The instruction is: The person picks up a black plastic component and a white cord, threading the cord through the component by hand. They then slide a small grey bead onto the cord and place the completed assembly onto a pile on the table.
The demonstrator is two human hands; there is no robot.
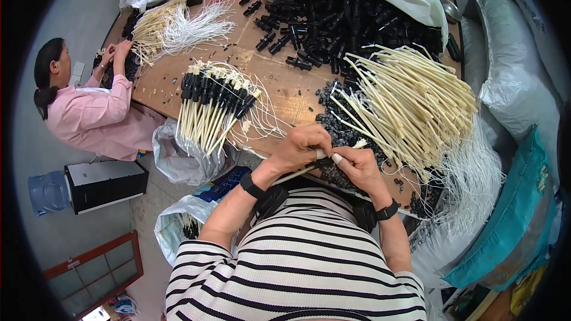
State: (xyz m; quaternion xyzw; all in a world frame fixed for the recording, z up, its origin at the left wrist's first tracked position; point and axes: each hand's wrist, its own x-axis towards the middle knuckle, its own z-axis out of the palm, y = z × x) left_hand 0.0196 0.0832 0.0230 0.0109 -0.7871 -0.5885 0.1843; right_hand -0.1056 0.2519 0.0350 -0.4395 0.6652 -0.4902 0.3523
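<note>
Close above the table's near edge, my left hand (305, 144) and my right hand (361, 170) meet with thumbs and fingertips pinched together. A thin cream rod (295, 175) runs out below my left hand, which is closed on it. Whatever my right fingertips pinch is too small and covered to make out. Beneath the hands lies a heap of small black plastic pieces (339, 137). A big pile of cream rods with white strings (416, 104) is to the right of my right hand. Left of my left hand lies a bundle of rods fitted with black sleeves (211, 104).
Black tubular fittings (351, 21) spill from a white sack across the far side of the wooden table (262, 77). A person in pink (89, 110) works at the left end. Stuffed sacks (511, 59) crowd the right; open white bags (184, 157) stand below the left edge.
</note>
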